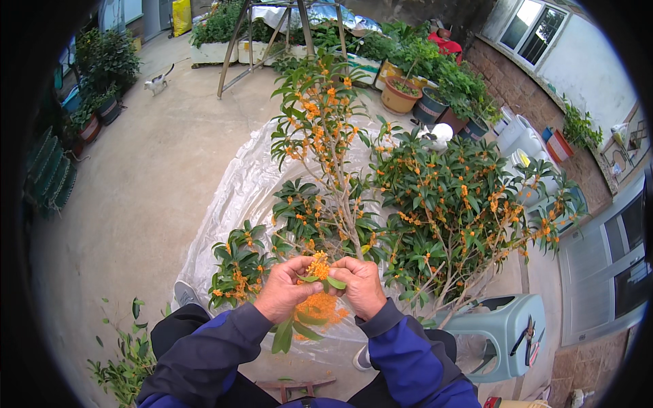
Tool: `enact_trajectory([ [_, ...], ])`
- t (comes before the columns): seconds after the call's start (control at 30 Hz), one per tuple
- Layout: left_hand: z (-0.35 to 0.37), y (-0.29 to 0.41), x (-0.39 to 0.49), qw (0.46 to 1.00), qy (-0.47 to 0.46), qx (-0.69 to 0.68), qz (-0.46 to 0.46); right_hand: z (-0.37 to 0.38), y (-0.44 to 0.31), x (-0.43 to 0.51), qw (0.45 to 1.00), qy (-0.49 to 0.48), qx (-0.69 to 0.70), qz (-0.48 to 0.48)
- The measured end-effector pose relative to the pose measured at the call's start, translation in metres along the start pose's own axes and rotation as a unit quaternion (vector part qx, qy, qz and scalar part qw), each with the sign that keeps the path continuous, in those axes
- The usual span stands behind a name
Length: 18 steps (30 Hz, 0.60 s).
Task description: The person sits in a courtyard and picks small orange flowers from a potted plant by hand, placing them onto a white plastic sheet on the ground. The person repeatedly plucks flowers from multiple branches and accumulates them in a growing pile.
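Observation:
A leafy sprig with a cluster of small orange blossoms (320, 266), which look like osmanthus, is held between my two hands. My left hand (286, 289) pinches it from the left with thumb and fingers, and green leaves (296, 331) hang below that hand. From the right, my right hand (361, 286) has its thumb and forefinger at the cluster and a leaf. Beneath the hands, a heap of loose orange blossoms (322, 308) lies on a clear plastic sheet (214, 229). Cut flowering branches (352, 224) rest on the sheet just beyond my hands.
More flowering branches (449, 214) spread to the right, against a plastic stool (502, 319) bearing pruning shears (525, 336). Stripped leafy twigs (122, 352) lie at lower left. Potted plants (400, 96), a metal stand (306, 25) and two cats, one walking (157, 84), one sitting (440, 136), are farther off.

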<state>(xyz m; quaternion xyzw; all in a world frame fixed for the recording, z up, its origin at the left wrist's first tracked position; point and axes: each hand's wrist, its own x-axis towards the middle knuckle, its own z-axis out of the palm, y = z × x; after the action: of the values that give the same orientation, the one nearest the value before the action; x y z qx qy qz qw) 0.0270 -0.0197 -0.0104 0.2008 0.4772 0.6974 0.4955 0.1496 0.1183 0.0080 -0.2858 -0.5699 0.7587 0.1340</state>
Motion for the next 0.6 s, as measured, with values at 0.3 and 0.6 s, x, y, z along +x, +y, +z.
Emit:
enact_trajectory([
  [0.3, -0.0012, -0.0008, 0.0003, 0.996, -0.024, -0.082, -0.037, 0.0036, 0.0001, -0.0036, 1.0, 0.003, -0.025, -0.017],
  [0.6, -0.0048, -0.0032, 0.003, 0.996, -0.002, -0.073, -0.044, 0.0048, -0.0028, -0.0036, 0.99, 0.008, -0.106, -0.092],
])
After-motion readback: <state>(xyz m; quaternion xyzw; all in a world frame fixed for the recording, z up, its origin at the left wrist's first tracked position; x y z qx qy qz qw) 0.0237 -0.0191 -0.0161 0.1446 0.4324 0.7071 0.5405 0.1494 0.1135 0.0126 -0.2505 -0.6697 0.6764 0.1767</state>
